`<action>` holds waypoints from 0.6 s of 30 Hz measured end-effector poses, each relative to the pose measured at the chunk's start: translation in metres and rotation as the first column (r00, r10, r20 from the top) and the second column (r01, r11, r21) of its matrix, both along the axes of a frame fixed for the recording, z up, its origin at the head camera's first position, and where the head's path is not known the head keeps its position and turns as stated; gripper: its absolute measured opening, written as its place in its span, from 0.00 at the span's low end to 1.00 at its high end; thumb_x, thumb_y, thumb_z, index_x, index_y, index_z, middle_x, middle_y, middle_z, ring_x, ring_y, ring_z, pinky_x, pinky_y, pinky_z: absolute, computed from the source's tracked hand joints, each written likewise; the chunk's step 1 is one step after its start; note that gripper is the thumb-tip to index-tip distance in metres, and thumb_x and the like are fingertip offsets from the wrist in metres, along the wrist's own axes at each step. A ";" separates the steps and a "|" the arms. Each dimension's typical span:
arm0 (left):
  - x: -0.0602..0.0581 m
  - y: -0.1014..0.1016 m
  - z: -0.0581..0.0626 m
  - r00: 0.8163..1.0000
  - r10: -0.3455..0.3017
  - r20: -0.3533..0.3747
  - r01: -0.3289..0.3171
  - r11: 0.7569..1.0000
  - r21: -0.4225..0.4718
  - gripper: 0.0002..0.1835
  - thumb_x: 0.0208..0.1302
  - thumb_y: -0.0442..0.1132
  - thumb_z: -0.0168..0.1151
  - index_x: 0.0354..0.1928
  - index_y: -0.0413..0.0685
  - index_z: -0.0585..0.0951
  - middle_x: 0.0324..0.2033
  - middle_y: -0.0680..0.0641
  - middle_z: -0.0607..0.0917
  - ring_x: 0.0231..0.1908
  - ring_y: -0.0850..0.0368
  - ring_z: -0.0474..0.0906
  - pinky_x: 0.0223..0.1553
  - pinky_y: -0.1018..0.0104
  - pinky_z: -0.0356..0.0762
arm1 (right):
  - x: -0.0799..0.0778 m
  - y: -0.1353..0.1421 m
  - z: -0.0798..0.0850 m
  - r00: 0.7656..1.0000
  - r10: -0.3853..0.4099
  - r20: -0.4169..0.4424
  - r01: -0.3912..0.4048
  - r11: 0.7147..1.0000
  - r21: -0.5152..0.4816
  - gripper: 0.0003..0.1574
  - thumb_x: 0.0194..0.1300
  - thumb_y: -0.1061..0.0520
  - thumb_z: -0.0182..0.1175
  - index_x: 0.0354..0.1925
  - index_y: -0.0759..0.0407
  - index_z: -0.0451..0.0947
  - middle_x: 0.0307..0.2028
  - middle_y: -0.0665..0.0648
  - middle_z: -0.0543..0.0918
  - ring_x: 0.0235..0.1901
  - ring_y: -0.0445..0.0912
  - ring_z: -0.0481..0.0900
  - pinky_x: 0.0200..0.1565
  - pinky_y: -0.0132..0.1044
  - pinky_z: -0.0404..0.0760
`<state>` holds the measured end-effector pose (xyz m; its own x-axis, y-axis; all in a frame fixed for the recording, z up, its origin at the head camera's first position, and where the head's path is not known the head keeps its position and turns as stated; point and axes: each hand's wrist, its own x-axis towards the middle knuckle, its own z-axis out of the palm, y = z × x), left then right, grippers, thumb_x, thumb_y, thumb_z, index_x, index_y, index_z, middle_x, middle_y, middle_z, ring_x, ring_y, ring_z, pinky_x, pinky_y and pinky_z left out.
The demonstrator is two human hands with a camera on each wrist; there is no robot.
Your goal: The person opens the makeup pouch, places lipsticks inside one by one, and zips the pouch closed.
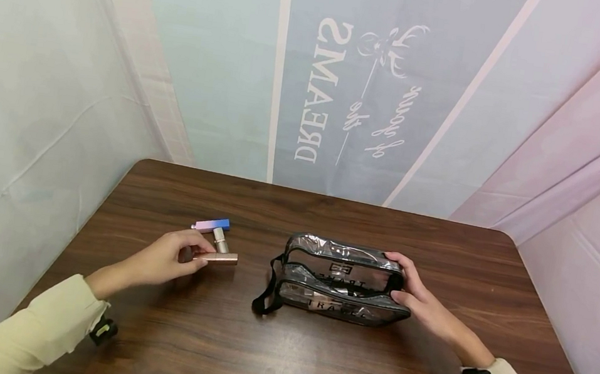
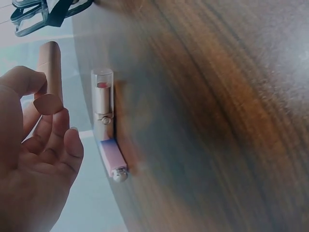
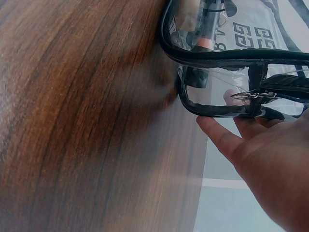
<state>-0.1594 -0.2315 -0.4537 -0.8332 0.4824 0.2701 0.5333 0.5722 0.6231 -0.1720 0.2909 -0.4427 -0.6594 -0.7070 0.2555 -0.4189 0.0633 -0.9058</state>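
Note:
My left hand pinches a rose-gold lipstick tube between thumb and fingers, over the left part of the table. Just beyond it are a lipstick with a clear cap, its red tip showing through, and a pink-and-blue lip gloss tube. At the right, my right hand grips the end of a transparent travel pouch with black trim, thumb on the near side and fingers on the far side. The pouch's top gapes. Through its clear wall a dark-capped tube with a coral band shows inside.
A black strap loop hangs off the pouch's left end onto the brown wooden table. At the pouch's right end is a metal zipper pull. Printed fabric hangs behind the table and at both sides.

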 end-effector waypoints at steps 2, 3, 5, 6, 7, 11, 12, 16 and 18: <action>0.000 0.000 0.003 1.000 0.002 0.006 -0.002 1.000 0.000 0.09 0.63 0.30 0.71 0.43 0.51 0.85 0.36 0.57 0.82 0.32 0.61 0.73 0.29 0.67 0.73 | 0.000 0.000 0.000 1.000 -0.004 -0.002 0.004 1.000 0.004 0.40 0.72 0.78 0.40 0.76 0.68 0.39 0.69 0.49 0.65 0.68 0.40 0.68 0.59 0.27 0.71; 0.000 0.000 0.005 1.000 0.004 0.010 -0.004 1.000 0.000 0.09 0.63 0.31 0.70 0.43 0.51 0.85 0.37 0.57 0.82 0.32 0.61 0.73 0.29 0.67 0.73 | 0.000 0.000 0.000 1.000 -0.007 -0.003 0.007 1.000 0.006 0.40 0.72 0.78 0.40 0.76 0.68 0.40 0.69 0.49 0.65 0.68 0.40 0.68 0.59 0.27 0.71; 0.000 0.001 0.008 1.000 0.008 0.017 -0.008 1.000 -0.003 0.09 0.64 0.31 0.70 0.44 0.51 0.85 0.37 0.56 0.82 0.32 0.61 0.73 0.29 0.66 0.73 | 0.001 0.001 -0.001 1.000 -0.011 -0.004 0.011 1.000 0.010 0.40 0.72 0.78 0.40 0.76 0.68 0.40 0.69 0.51 0.65 0.69 0.42 0.69 0.59 0.27 0.71; 0.000 0.001 0.010 1.000 0.011 0.015 -0.011 1.000 -0.003 0.09 0.64 0.31 0.70 0.44 0.50 0.85 0.38 0.55 0.82 0.32 0.61 0.73 0.29 0.65 0.74 | 0.001 0.001 -0.001 1.000 -0.014 -0.005 0.014 1.000 0.012 0.40 0.72 0.78 0.41 0.76 0.68 0.40 0.69 0.51 0.65 0.69 0.43 0.69 0.59 0.27 0.71; 0.000 0.001 0.012 1.000 0.012 0.013 -0.012 1.000 -0.005 0.09 0.64 0.31 0.70 0.44 0.50 0.85 0.38 0.55 0.82 0.32 0.62 0.73 0.29 0.66 0.74 | 0.001 0.000 0.000 1.000 -0.016 -0.004 0.016 1.000 0.015 0.40 0.72 0.78 0.41 0.76 0.67 0.40 0.69 0.53 0.65 0.69 0.43 0.69 0.59 0.27 0.71; -0.001 0.001 0.017 1.000 0.012 -0.006 -0.012 1.000 -0.006 0.09 0.64 0.30 0.70 0.44 0.49 0.85 0.38 0.54 0.82 0.32 0.62 0.73 0.29 0.67 0.74 | 0.002 0.000 0.000 1.000 -0.021 0.004 0.021 1.000 0.017 0.40 0.72 0.78 0.40 0.76 0.67 0.40 0.69 0.55 0.66 0.69 0.43 0.69 0.59 0.28 0.71; -0.001 0.001 0.018 1.000 0.009 -0.013 -0.009 1.000 -0.001 0.09 0.64 0.30 0.70 0.44 0.49 0.85 0.38 0.54 0.82 0.32 0.62 0.73 0.29 0.67 0.73 | 0.002 0.000 0.000 1.000 -0.025 0.004 0.025 1.000 0.019 0.40 0.73 0.78 0.41 0.76 0.67 0.40 0.69 0.55 0.66 0.68 0.42 0.69 0.59 0.27 0.71; -0.003 0.002 0.020 0.998 -0.009 -0.059 0.011 1.000 0.023 0.10 0.63 0.30 0.70 0.44 0.51 0.85 0.36 0.55 0.81 0.31 0.63 0.72 0.27 0.68 0.73 | 0.001 0.001 0.000 1.000 -0.022 0.005 0.022 1.000 0.018 0.40 0.72 0.78 0.40 0.76 0.67 0.40 0.69 0.53 0.67 0.69 0.42 0.69 0.59 0.27 0.71; -0.004 0.002 0.021 0.997 -0.018 -0.079 0.021 0.999 0.031 0.10 0.63 0.29 0.71 0.43 0.51 0.85 0.36 0.56 0.81 0.30 0.63 0.72 0.27 0.68 0.73 | 0.000 0.001 -0.001 1.000 -0.018 0.005 0.018 1.000 0.015 0.40 0.72 0.78 0.40 0.76 0.67 0.40 0.69 0.50 0.67 0.69 0.42 0.68 0.59 0.27 0.70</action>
<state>-0.1633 -0.2298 -0.4327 -0.7995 0.4883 0.3498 0.5920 0.5417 0.5968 -0.1715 0.2917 -0.4433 -0.6731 -0.6991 0.2412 -0.4129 0.0846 -0.9068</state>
